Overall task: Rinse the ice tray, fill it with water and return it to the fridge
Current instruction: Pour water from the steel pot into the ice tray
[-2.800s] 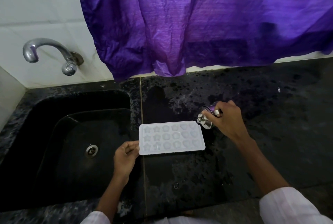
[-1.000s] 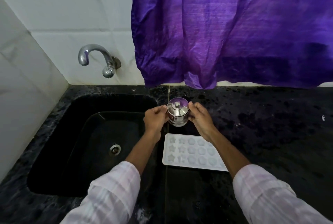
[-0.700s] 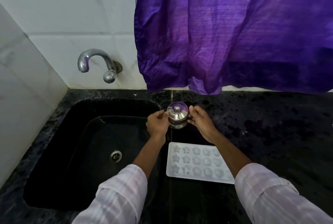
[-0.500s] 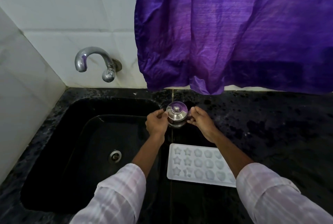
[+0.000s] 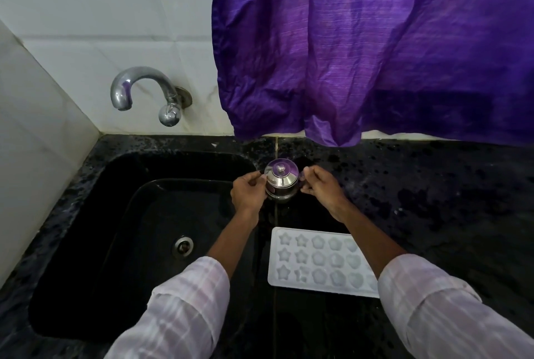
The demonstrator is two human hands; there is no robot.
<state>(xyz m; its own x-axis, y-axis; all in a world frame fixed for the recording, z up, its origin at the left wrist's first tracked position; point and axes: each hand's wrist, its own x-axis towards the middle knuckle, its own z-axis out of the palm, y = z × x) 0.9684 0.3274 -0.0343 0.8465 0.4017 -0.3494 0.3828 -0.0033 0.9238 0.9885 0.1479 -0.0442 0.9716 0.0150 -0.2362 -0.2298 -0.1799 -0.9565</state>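
Note:
A white ice tray (image 5: 315, 261) with star, flower and heart moulds lies flat on the black counter, partly under my right forearm. Beyond it stands a small lidded steel pot (image 5: 281, 183), upright at the sink's right rim. My left hand (image 5: 248, 193) touches its left side and my right hand (image 5: 320, 186) holds its right side, both curled around it.
The black sink (image 5: 121, 231) with its drain (image 5: 182, 246) lies to the left. A chrome tap (image 5: 144, 92) juts from the white tiled wall above it. A purple curtain (image 5: 375, 46) hangs down to the counter's back edge. The speckled black counter (image 5: 448, 199) extends right.
Earlier my right hand tilted the pot over the tray while the left held the tray. Now both hands hold the pot upright behind the tray; in the last second it has barely moved.

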